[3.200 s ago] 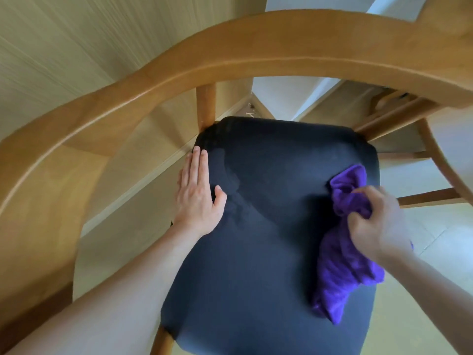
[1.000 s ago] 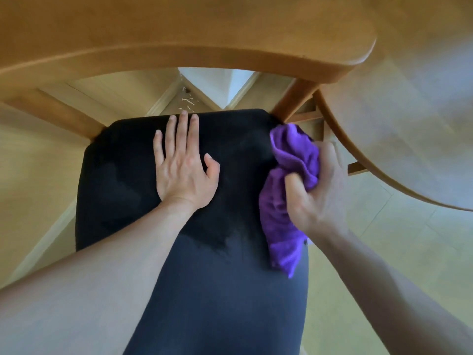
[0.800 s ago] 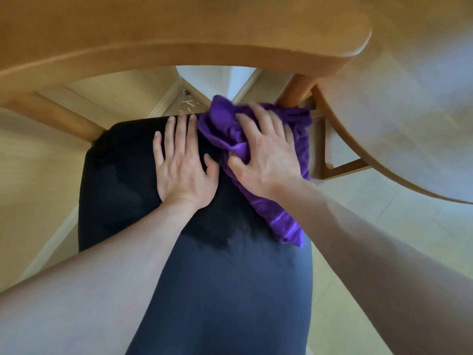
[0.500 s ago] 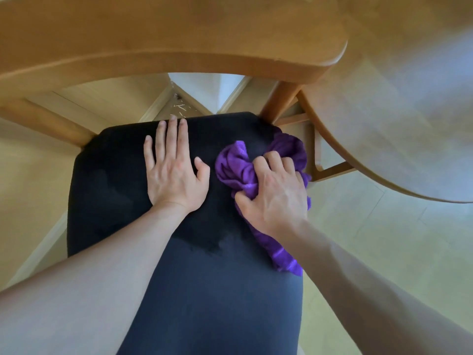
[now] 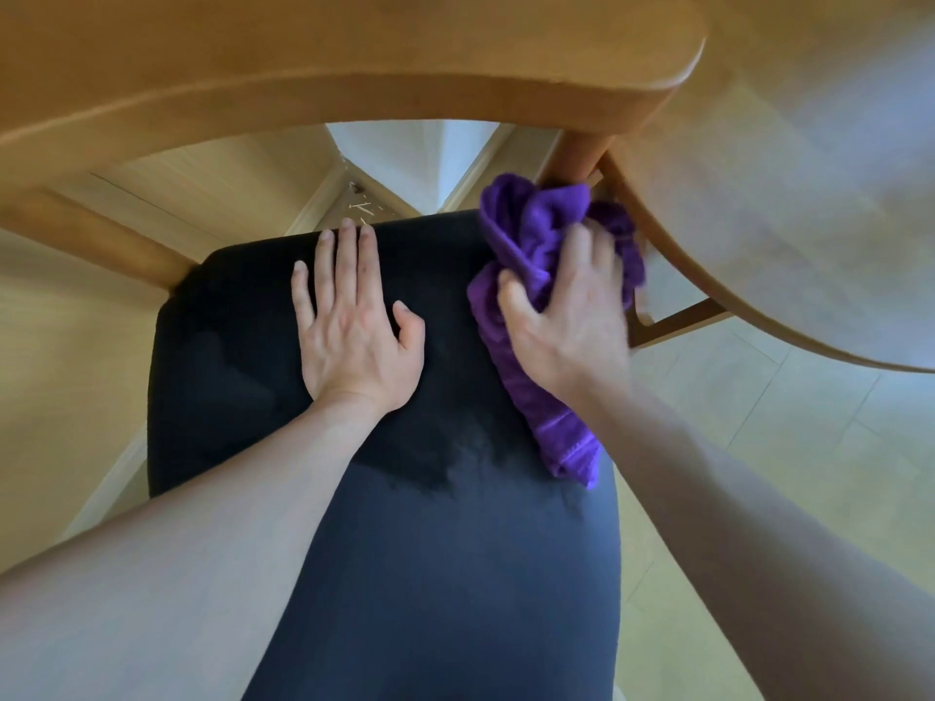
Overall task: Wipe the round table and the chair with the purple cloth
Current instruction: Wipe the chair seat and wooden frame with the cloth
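Pale wood-plank floor (image 5: 789,462), a white wall corner at far centre; small debris on the floor just beyond the seat's far edge. View looks down through the curved wooden backrest rail (image 5: 354,68) of the chair onto its black upholstered seat (image 5: 430,574).

Change: half a second ago the right hand (image 5: 566,316) had the purple cloth (image 5: 531,255) bunched on the seat's right portion, short of the far corner. Now hand and cloth sit further toward the far right corner, the cloth's top touching the wooden back post (image 5: 571,159). A second ago the cloth was lifted at the seat's right edge. Judgement: short back-and-forth strokes, currently finishing the far right corner of the seat.

Grip, right: fingers spread and curled over the bunched cloth, thumb hooked into its near fold, grasping the cloth and pressing it down. A loose tail trails toward the near right seat edge. Grip, left: left hand (image 5: 354,326) released, palm flat on the seat centre, fingers straight toward the far edge, as before; it appears to brace.

A darker, damp-looking patch lies on the seat near the left wrist, suggesting that area is already wiped.

Surroundings: the round light-wood counter (image 5: 784,194) overhangs at right, its rim close beside the cloth. Its rim and the back post crowd the corner; wide strokes there could knock knuckles. Rail and legs apparently remain to wipe.
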`<move>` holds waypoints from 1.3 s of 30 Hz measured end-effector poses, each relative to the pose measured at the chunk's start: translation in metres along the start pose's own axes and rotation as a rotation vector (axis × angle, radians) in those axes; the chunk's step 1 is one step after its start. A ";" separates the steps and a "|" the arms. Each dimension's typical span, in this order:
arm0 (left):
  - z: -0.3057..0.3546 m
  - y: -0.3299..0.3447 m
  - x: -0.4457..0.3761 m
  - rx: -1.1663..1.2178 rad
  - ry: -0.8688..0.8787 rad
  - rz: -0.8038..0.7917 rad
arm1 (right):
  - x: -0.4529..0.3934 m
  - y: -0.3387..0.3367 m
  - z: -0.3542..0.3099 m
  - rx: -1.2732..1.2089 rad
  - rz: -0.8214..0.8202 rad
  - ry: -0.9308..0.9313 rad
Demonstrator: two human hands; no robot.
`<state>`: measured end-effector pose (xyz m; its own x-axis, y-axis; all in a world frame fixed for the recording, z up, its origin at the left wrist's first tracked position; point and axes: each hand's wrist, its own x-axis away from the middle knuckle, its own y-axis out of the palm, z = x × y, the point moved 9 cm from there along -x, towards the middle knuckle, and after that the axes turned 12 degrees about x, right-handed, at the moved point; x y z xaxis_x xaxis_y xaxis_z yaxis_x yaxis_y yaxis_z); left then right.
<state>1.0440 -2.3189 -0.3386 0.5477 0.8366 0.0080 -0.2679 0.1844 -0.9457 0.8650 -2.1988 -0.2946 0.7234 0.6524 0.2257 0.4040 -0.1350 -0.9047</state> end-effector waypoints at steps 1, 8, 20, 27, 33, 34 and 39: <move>0.000 0.000 0.000 0.002 -0.001 0.004 | -0.003 0.014 -0.001 0.065 -0.063 0.009; 0.000 0.000 0.000 0.005 -0.001 0.024 | 0.000 0.022 0.013 0.064 -0.055 0.036; -0.002 -0.001 0.000 0.064 -0.012 0.035 | 0.085 0.010 0.072 -0.246 0.025 0.339; 0.001 -0.003 0.000 0.060 -0.010 0.029 | -0.009 0.014 0.018 -0.183 0.082 0.229; 0.002 -0.006 0.000 0.070 -0.003 0.013 | -0.005 0.019 0.016 0.004 0.076 0.154; 0.002 -0.007 0.000 0.077 -0.001 0.008 | -0.003 0.018 0.016 0.001 0.081 0.156; 0.000 -0.005 -0.001 0.110 -0.006 -0.033 | 0.058 0.020 0.020 0.094 0.049 0.115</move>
<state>1.0446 -2.3204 -0.3337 0.5534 0.8319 0.0409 -0.3348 0.2671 -0.9037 0.9032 -2.1488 -0.3066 0.8023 0.5566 0.2158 0.3164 -0.0900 -0.9443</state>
